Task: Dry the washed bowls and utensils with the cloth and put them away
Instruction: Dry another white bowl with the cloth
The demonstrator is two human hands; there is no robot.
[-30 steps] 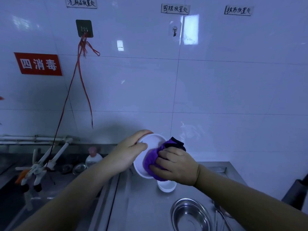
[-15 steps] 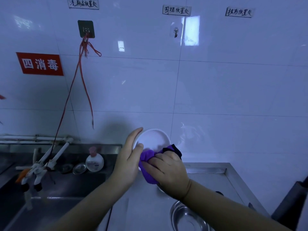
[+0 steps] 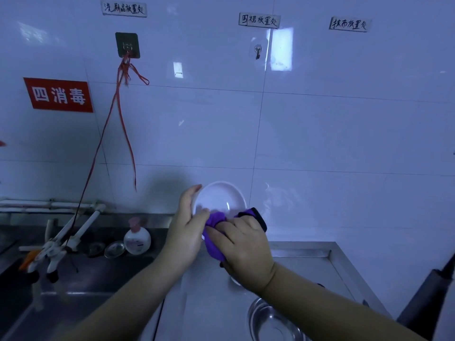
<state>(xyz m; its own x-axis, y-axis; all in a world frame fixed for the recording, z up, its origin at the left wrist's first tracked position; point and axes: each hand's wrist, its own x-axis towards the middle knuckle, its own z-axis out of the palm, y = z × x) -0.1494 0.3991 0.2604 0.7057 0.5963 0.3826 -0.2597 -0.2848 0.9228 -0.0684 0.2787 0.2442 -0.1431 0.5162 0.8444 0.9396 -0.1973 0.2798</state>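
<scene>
- Above the steel desk (image 3: 211,296), in front of the tiled wall (image 3: 320,134), both forearms reach forward and meet at chest height.
- The left hand (image 3: 187,232) holds the white bowl (image 3: 220,199) tilted on edge, its inside facing the camera; fingers curl round the left rim, thumb on the near lower rim.
- The right hand (image 3: 243,244) has its fingers clenched on a bunched purple cloth (image 3: 214,232), which touches the bowl's lower rim.
- The bowl is round, smooth and glossy; the cloth is soft with a dark edge.
- A shiny round metal bowl (image 3: 270,321) sits on the desk below the right forearm.
- To the left lies a dark sink (image 3: 81,279) with a tap (image 3: 61,242), a white bottle (image 3: 137,238) and a small metal lid (image 3: 114,249) on its back ledge.
- The wall carries a red sign (image 3: 58,95), three paper labels and two hooks; red string (image 3: 118,114) hangs from the left hook (image 3: 127,45).
</scene>
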